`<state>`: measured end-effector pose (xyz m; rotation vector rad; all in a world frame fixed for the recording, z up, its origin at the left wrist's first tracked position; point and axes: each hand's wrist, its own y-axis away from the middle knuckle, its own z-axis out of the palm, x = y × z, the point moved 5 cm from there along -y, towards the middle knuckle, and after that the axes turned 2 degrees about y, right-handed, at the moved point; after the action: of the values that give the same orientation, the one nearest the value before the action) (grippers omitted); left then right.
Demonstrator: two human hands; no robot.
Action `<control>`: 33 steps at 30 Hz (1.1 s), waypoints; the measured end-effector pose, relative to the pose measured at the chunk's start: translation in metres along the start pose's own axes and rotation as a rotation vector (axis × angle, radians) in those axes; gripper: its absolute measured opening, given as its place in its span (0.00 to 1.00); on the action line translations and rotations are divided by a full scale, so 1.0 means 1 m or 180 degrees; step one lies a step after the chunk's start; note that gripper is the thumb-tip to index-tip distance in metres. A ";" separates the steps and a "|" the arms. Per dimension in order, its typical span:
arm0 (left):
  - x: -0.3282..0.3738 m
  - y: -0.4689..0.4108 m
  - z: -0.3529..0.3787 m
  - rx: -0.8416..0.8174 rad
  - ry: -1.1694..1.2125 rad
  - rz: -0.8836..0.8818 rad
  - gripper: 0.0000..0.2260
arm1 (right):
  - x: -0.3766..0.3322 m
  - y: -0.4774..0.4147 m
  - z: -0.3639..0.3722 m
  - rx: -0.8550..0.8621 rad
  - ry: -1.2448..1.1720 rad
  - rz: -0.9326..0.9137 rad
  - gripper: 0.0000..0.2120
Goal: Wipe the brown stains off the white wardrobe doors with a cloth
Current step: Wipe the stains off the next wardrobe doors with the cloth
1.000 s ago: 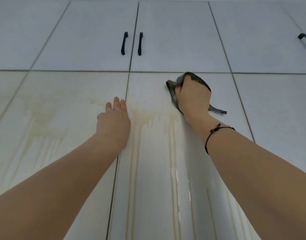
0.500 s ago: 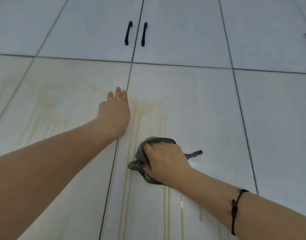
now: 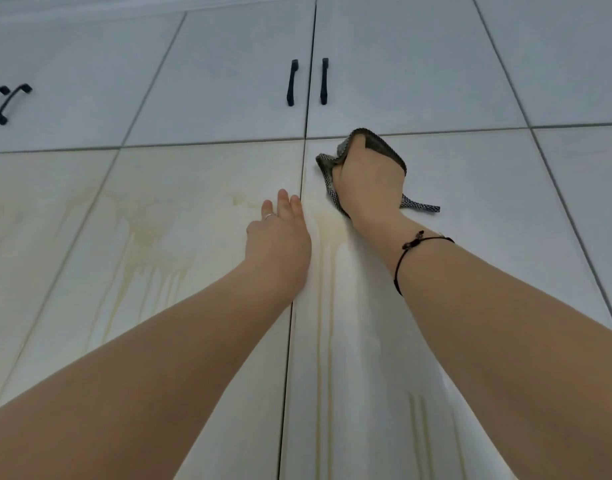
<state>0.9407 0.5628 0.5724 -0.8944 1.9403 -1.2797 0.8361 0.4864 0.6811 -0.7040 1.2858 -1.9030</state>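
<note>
Brown stains (image 3: 326, 233) streak the white wardrobe door (image 3: 488, 209) in long drips running toward me, just near-left of my right hand (image 3: 366, 183), whose curled fingers grip the cloth (image 3: 328, 168). My left hand (image 3: 280, 239) rests flat beside them.

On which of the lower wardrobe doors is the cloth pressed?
The lower door just right of the central gap: the right hand grips the cloth against its top left corner. No other door has it.

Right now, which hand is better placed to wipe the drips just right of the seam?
Right. The right hand grips the cloth just above those drips; the left hand holds nothing, flat on the left door.
</note>
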 end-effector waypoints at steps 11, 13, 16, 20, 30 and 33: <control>-0.009 0.009 -0.006 0.0041 -0.0031 0.0107 0.41 | -0.054 0.054 -0.002 -0.0404 0.0041 -0.0532 0.07; -0.011 0.010 -0.008 -0.0013 0.0004 0.0189 0.40 | -0.052 0.070 -0.010 -0.0572 -0.0045 -0.0674 0.05; -0.011 0.010 -0.006 0.0016 0.0160 0.0181 0.41 | -0.045 0.105 -0.032 -0.0579 -0.0167 -0.0987 0.04; -0.013 0.010 -0.005 0.0119 0.0220 0.0189 0.39 | -0.041 0.130 -0.047 -0.0438 -0.0203 -0.1314 0.05; -0.012 0.010 -0.003 -0.0037 -0.0134 0.0133 0.42 | -0.053 0.041 -0.006 -0.0428 -0.0077 -0.0628 0.03; -0.013 0.010 -0.002 -0.0055 -0.0114 0.0120 0.41 | -0.058 0.033 0.004 -0.0405 0.0017 -0.0491 0.04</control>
<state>0.9445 0.5773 0.5659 -0.8793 1.9339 -1.2191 0.8819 0.5232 0.6495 -0.8864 1.4009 -1.9582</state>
